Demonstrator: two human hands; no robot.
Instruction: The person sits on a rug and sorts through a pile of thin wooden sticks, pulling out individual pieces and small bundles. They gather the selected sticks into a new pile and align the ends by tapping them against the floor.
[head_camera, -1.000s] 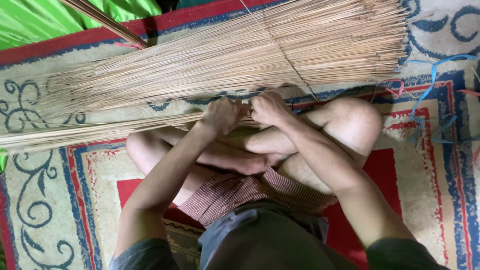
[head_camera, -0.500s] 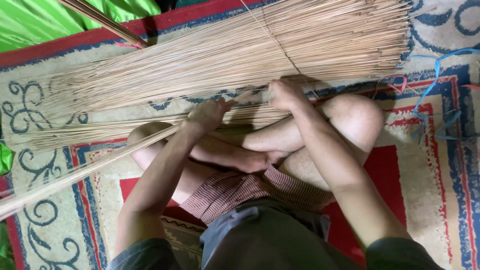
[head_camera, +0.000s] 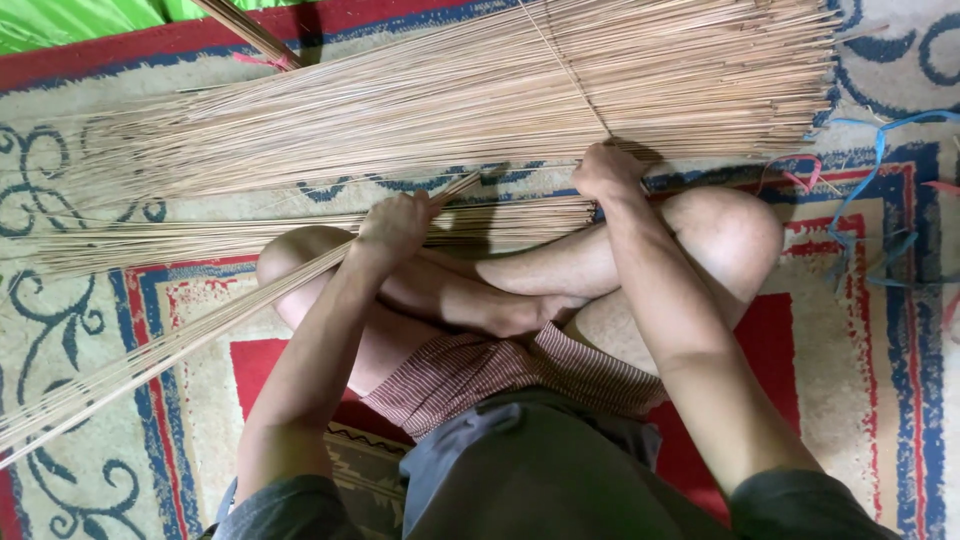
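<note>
Left hand (head_camera: 398, 222): fist closed around a small bundle of thin tan palm-rib sticks (head_camera: 170, 345), slanting down-left across the patterned red-and-cream carpet (head_camera: 860, 370). Right hand (head_camera: 606, 170): fingers curled, pressing the large fanned layer of tan sticks (head_camera: 480, 100).

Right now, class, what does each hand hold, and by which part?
The left hand grips a small bundle of thin sticks near its butt end. The right hand rests on the large stick pile; whether its fingers grasp any cannot be told.
</note>
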